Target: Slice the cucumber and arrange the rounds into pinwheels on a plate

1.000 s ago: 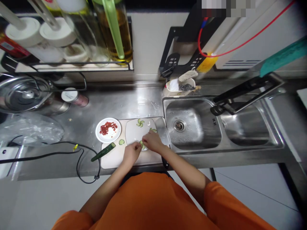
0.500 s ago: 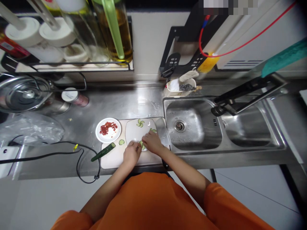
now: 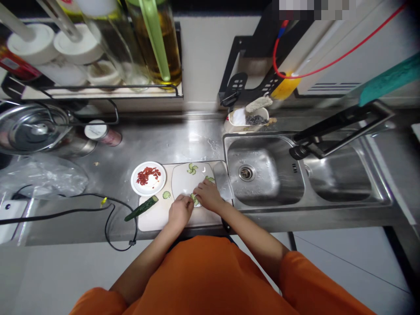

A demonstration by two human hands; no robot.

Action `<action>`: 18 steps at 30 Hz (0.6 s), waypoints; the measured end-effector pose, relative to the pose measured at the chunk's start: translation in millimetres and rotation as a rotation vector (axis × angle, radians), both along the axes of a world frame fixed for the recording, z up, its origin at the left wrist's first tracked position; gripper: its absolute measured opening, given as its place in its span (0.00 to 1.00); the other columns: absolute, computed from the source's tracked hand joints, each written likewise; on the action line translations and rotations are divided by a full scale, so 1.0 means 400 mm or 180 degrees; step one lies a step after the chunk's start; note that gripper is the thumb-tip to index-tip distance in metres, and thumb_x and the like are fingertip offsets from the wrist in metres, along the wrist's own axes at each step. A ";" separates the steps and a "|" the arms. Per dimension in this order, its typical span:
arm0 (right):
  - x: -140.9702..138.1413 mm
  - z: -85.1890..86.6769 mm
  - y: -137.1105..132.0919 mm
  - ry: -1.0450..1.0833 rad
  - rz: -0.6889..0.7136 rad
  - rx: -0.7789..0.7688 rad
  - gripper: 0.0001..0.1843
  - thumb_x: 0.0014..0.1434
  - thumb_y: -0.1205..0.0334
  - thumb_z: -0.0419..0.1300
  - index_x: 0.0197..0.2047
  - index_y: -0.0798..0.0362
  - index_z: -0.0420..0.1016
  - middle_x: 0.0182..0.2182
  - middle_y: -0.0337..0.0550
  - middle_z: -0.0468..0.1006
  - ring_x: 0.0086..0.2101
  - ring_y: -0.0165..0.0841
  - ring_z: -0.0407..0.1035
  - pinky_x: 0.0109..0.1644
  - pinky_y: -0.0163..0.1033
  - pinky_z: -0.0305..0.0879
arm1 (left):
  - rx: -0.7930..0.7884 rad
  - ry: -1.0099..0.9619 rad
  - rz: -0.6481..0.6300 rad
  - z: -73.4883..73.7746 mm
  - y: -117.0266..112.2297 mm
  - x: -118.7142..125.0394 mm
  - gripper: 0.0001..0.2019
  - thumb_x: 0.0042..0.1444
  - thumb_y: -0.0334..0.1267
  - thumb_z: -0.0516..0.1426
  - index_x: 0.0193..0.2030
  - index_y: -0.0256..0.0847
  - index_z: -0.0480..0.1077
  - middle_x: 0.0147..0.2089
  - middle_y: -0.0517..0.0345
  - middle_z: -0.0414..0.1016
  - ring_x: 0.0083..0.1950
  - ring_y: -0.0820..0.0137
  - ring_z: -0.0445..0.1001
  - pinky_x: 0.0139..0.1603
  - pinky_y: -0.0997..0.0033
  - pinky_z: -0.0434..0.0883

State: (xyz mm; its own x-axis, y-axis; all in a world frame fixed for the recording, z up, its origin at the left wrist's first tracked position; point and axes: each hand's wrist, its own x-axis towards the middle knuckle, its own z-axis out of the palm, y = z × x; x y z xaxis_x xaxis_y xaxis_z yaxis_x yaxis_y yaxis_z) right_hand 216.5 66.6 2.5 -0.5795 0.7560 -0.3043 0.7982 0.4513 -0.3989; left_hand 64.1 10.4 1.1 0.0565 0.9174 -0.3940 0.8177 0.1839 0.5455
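Both hands meet over the near edge of a white square plate (image 3: 183,181) lying on a pale cutting board (image 3: 151,221). Bent fingers of my left hand (image 3: 180,211) and my right hand (image 3: 208,194) pinch at cucumber slices (image 3: 194,199) laid on the plate. Whether a slice is held in either pinch is hidden. Another curved group of cucumber slices (image 3: 192,169) lies at the plate's far edge, and more slices (image 3: 210,179) show just beyond my right hand. Left of the plate are a loose cucumber slice (image 3: 166,194) and a cut cucumber (image 3: 141,208).
A round white plate with red pieces (image 3: 148,178) overlaps the board's left corner. The cleaver blade (image 3: 223,179) rests along the right side, beside the sink (image 3: 269,192). A black cable (image 3: 113,218) loops at left. Bottles and jars stand on a rack (image 3: 98,92) behind.
Almost nothing differs. My right hand's fingertips have shifted very slightly left at the near slices; the plate, cucumber and cleaver stay where they were.
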 end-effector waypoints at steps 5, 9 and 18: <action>0.014 0.014 -0.008 -0.0063 -0.0077 -0.0053 0.11 0.62 0.60 0.51 0.39 0.51 0.75 0.38 0.46 0.74 0.47 0.40 0.57 0.41 0.40 0.52 | 0.0059 -0.0058 0.0031 -0.002 -0.002 -0.001 0.08 0.56 0.36 0.53 0.33 0.41 0.73 0.37 0.56 0.72 0.39 0.72 0.70 0.42 0.74 0.64; 0.023 0.016 -0.016 -0.0176 -0.0032 -0.0070 0.13 0.64 0.59 0.49 0.38 0.50 0.75 0.38 0.46 0.74 0.46 0.40 0.57 0.41 0.40 0.52 | 0.0090 -0.0078 0.0022 -0.005 -0.003 -0.003 0.07 0.55 0.36 0.53 0.33 0.41 0.73 0.37 0.55 0.72 0.39 0.71 0.71 0.42 0.73 0.64; 0.020 0.014 -0.021 -0.0194 -0.0063 0.0014 0.14 0.64 0.61 0.49 0.36 0.52 0.75 0.37 0.47 0.74 0.45 0.41 0.57 0.38 0.41 0.50 | 0.0138 -0.0099 -0.0035 -0.005 -0.006 -0.009 0.07 0.55 0.35 0.53 0.34 0.41 0.72 0.36 0.55 0.73 0.40 0.70 0.71 0.43 0.73 0.64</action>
